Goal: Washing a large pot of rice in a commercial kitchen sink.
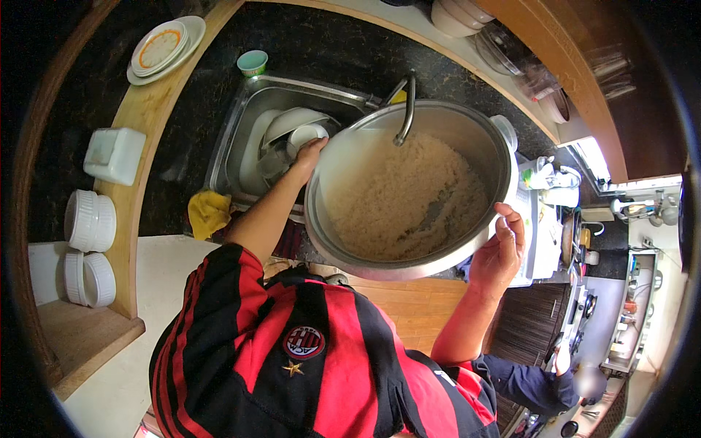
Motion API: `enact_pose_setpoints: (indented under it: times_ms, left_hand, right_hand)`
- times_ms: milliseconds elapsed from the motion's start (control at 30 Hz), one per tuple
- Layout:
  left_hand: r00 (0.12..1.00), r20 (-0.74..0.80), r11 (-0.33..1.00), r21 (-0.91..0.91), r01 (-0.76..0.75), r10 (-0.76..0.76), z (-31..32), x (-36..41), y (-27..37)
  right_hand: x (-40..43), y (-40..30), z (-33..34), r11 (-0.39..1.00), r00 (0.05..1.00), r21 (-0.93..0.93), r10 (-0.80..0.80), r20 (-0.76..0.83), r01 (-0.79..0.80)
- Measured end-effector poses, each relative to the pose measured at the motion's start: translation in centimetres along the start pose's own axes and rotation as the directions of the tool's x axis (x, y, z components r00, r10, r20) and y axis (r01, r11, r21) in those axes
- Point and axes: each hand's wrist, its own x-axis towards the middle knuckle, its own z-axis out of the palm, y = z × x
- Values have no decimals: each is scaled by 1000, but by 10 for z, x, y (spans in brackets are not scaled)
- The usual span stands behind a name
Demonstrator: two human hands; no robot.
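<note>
A large metal pot is tilted toward the left in front of me, partly over the sink's right side. Wet rice covers much of its bottom, and cloudy water has pooled on the lower left side. My left hand holds the pot's left edge, its fingers partly hidden. At the opposite edge, my right hand grips the rim, fingertips showing at the lip. The curved faucet reaches over the pot opening. Bowls and a clear vessel lie in the steel sink.
A yellow cloth hangs by the sink's front left corner; a green cup stands behind it. Plates and white ramekins sit on the left wooden ledge. Right, beyond a white dish rack, another person's dark sleeve shows near the stove.
</note>
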Motion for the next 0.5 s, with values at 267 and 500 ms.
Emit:
enact_pose_setpoints:
  times_ms: [267, 500]
  left_hand:
    - [994, -57, 988, 132, -84, 92, 0, -5, 10]
    - [971, 109, 801, 551, -236, 211, 35, 31, 48]
  right_hand:
    - [-3, -3, 12, 1000, 1000, 5, 5, -15, -5]
    - [1, 35, -67, 929, 974, -369, -97, -204, 16]
